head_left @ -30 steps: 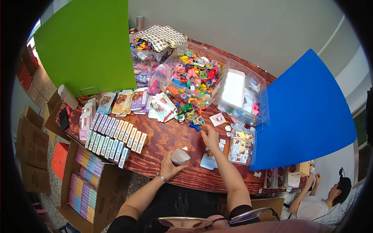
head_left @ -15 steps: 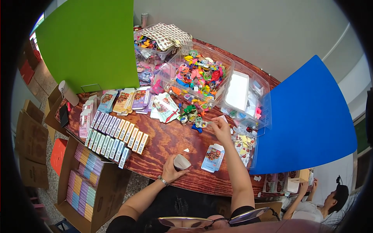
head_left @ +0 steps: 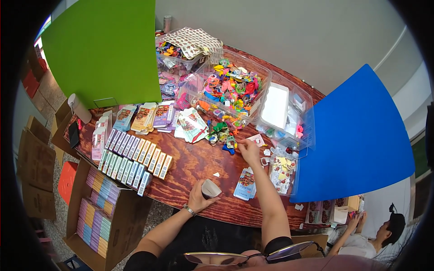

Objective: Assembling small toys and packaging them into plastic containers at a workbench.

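Note:
My left hand [head_left: 199,199] is wrapped round a small cardboard box [head_left: 211,189], whose open end faces up, over the table's near edge. Fingers together, my right hand [head_left: 248,151] reaches to a small pile of toys [head_left: 220,134]; its fingertips are beside a greenish ring-like trinket [head_left: 231,142], and whatever they pinch is too small to make out. Below that forearm lie flat blue printed cartons [head_left: 245,184]. A pale printed card [head_left: 257,140] rests just beyond the right hand.
Clear bins of colourful trinkets [head_left: 235,86] stand at the back. Finished-looking boxes [head_left: 131,156] line the left, beside flat carton stacks [head_left: 144,117]. A tray of small pieces [head_left: 283,174] is at right. Green [head_left: 104,54] and blue panels [head_left: 357,144] flank the table. Another person [head_left: 375,237] works at lower right.
My right hand has moved left and slightly nearer, its fingertips now close to the toy pile; the pale card beyond it shows more. The left hand and its box stay put.

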`<state>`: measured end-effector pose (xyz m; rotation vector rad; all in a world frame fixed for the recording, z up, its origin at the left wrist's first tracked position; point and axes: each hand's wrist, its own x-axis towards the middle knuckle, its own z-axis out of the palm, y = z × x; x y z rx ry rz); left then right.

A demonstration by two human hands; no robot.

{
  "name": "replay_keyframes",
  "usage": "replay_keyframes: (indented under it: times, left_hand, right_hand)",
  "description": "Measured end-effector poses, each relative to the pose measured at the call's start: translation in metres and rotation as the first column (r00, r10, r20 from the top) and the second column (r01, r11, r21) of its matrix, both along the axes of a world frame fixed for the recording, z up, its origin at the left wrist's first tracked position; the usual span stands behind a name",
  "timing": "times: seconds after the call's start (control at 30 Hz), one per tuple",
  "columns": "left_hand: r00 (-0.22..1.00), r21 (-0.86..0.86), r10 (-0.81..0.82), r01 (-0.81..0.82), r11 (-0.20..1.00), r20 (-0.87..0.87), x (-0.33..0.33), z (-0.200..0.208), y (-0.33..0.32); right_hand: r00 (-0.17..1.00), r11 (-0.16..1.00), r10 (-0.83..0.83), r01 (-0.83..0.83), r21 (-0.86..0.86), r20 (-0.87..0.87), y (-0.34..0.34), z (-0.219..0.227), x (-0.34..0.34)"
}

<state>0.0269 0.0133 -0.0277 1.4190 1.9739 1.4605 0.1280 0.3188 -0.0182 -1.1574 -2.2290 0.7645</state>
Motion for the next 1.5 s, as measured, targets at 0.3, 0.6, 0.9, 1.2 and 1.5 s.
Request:
replay_keyframes:
  times: [0.3, 0.6, 0.9, 1.2, 1.5]
  left_hand:
    - [0.998, 0.019, 0.020, -0.019, 1.000, -0.055, -0.001, -0.005, -0.001]
    - [0.999, -0.003, 0.014, -0.014, 1.000, 0.033, 0.000, -0.004, -0.001]
    - [0.999, 0.006, -0.004, 0.004, 1.000, 0.051, 0.000, -0.003, 0.000]
    - [1.000, 0.046, 0.027, -0.027, 0.999, 0.010, 0.004, -0.001, 0.006]
    - [0.998, -0.016, 0.062, -0.062, 0.998, 0.024, 0.001, 0.009, 0.008]
  right_hand:
    - [0.970, 0.982, -0.081, 0.038, 0.183, 0.231, -0.008, -0.004, -0.020]
    - [0.973, 0.957, -0.140, 0.085, 0.279, 0.182, 0.016, 0.023, 0.031]
    - [0.464, 0.821, 0.086, -0.534, 0.201, 0.881, 0.007, 0.046, 0.104]
    - [0.543, 0.844, 0.076, -0.481, 0.236, 0.836, 0.011, 0.027, 0.105]
    - [0.713, 0.924, 0.098, -0.324, 0.202, 0.694, 0.000, 0.080, 0.084]
